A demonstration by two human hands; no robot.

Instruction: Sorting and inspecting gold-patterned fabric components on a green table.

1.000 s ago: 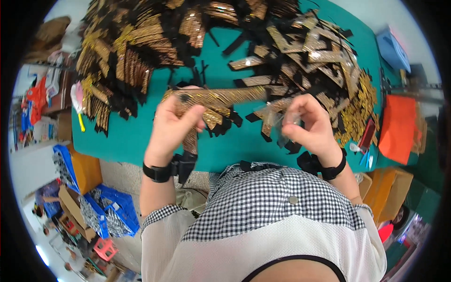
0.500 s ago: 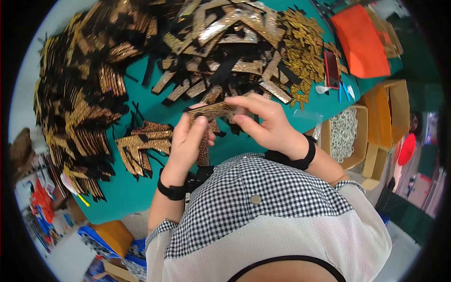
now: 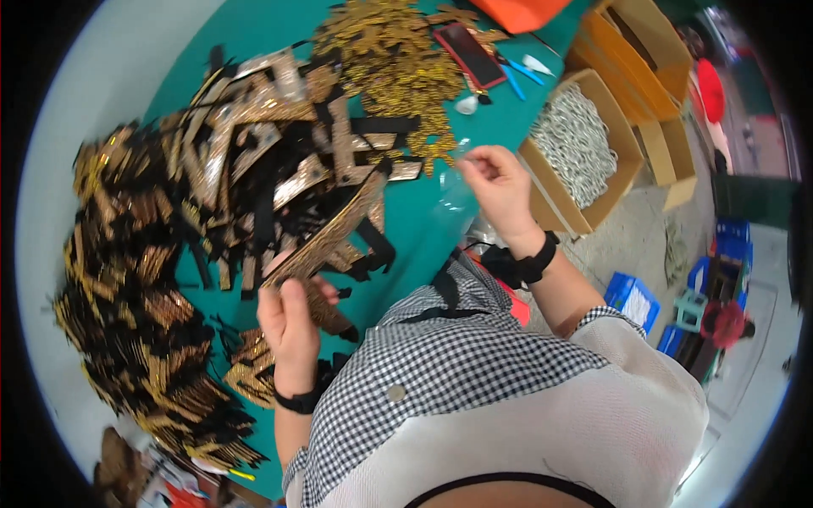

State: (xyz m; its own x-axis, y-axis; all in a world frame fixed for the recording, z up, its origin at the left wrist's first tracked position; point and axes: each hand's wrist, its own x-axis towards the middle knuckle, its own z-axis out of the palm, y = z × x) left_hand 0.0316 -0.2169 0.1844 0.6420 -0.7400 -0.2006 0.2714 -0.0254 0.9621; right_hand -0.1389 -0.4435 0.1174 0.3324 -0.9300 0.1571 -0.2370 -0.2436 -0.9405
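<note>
My left hand [image 3: 290, 322] is closed around a bundle of L-shaped sequined strips [image 3: 334, 224] in bronze-gold with black fabric ends. One long arm of the bundle points up and to the right. Out to the right, by the table's edge, my right hand [image 3: 504, 196] has thumb and fingers pinched together. Whatever lies between those fingertips is too small to make out. Clear plastic film [image 3: 456, 193] lies just left of that hand. Close beyond the fingertips is a heap of gold glitter cut-out pieces [image 3: 385, 63].
A loose pile of sequined strips [image 3: 254, 135] covers the far middle of the teal table [image 3: 419, 233]. Stacked strips [image 3: 161, 339] line its left side. A red-cased phone [image 3: 470, 55] and blue-handled tool [image 3: 514, 80] lie far right. A cardboard box [image 3: 542, 165] holds silver chain [image 3: 576, 144].
My head view has turned to the right. My right hand has left the strip bundle and moved right, to the table's edge. My left hand keeps hold of the bundle.
</note>
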